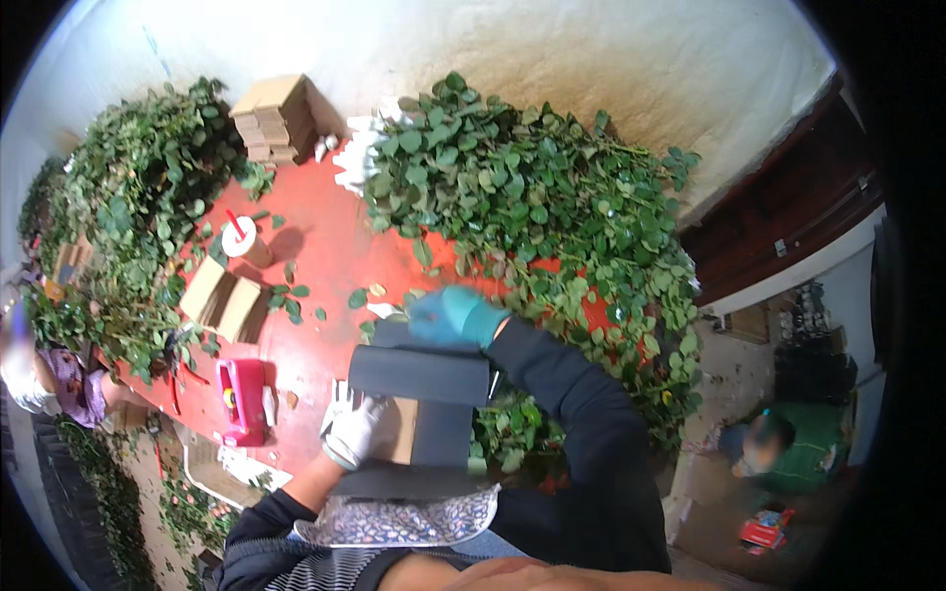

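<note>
My left hand [351,426] in a white glove rests at the left edge of a brown cardboard piece [399,439] lying on black sheets [441,435], its fingers apart. Above a folded black flap [419,369] is my right hand [458,317] in a teal glove, blurred, so its finger shape and any contents are unclear. Green leaves [517,431] show beside the sheets. A floral cloth-covered edge [404,517] lies nearest my body. To the left sits a pink tape dispenser [236,399] with a yellow roll.
A red table [315,227] holds leafy stem piles [532,187], cardboard stacks [271,118], folded cardboard [222,295], a straw cup [241,243] and red-handled cutters [177,389]. A person [84,389] is at left; another [749,448] is low at right, near a door [769,212].
</note>
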A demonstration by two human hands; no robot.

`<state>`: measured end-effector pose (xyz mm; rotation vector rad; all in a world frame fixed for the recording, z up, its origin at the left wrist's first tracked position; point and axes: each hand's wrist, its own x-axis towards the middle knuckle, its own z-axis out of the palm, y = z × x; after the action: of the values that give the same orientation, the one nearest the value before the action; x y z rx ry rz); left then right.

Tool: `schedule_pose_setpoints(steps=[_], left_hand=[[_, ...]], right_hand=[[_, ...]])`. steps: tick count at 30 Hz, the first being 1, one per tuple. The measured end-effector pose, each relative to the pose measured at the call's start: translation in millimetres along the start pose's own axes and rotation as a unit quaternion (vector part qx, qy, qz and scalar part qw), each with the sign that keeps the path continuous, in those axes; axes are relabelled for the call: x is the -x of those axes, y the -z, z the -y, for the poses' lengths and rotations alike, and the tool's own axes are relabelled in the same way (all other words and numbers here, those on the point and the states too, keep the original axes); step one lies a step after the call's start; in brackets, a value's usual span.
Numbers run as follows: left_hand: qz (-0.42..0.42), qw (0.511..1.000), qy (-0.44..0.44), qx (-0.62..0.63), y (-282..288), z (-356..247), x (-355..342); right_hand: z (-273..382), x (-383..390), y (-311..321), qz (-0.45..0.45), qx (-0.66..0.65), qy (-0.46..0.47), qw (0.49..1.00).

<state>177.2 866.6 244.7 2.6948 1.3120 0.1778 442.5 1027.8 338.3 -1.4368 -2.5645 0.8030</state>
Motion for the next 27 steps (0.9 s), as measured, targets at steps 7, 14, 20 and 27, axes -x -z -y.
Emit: schedule_pose_setpoints(steps=[7,14,20,27], left_hand=[[0.056,0.992,0.023,0.107,15.0,-13.9,-16.3],[0.064,0.987,0.037,0.145,19.3,-18.3,-21.7],[0.041,0.989,0.032,0.139,24.4,-18.8,-23.3],[0.041,0.987,0.035,0.154,25.4,-17.7,-24.7]], right_hand=[[-147.7,-123.6,138.2,-0.197,0.367,-0.13,0.9],[-147.1,-148.0,158.8,-0.053,0.288,-0.211,0.933],[-147.7,-143.6,157.2,-0.079,0.259,-0.194,0.943],[-149.6,-122.9,108.6,-0.04,0.296,-0.102,0.949]])
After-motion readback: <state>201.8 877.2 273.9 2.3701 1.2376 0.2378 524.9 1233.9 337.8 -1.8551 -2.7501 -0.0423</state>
